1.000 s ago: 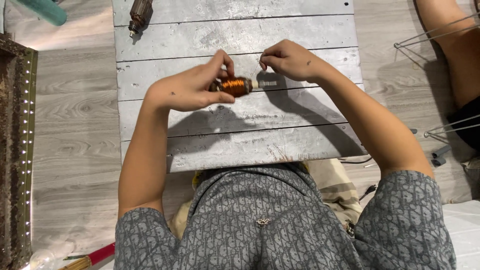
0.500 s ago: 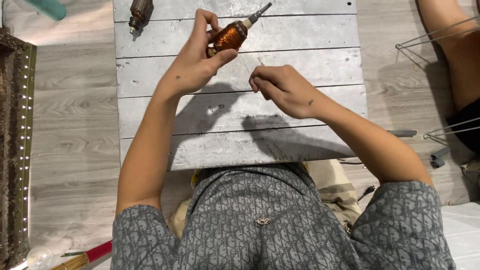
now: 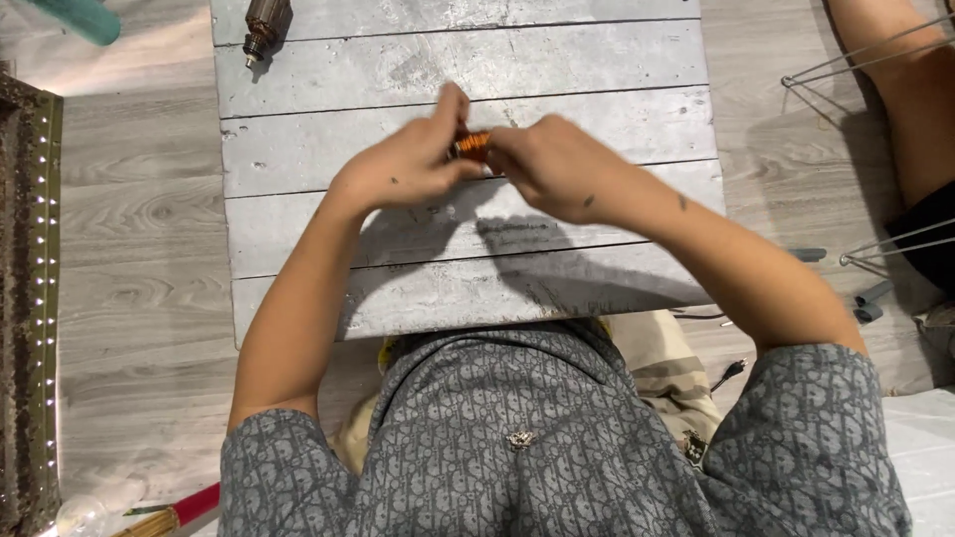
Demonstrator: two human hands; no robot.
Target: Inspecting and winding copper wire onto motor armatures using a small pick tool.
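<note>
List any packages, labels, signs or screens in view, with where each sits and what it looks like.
None show: no package, label, sign or screen in this view.
Nearest to the hands is a copper-wound armature, orange-brown, held between the left hand and right hand above the grey plank board; no label shows on it.
A second, darker armature lies at the board's far left corner, also without any label showing.

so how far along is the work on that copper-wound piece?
Hard to gauge. In hand: both the left hand and right hand close around the copper-wound piece over the grey plank board, fingers blurred. A second, darker wound piece lies untouched at the board's far left corner. Nothing finished is visible.
</note>
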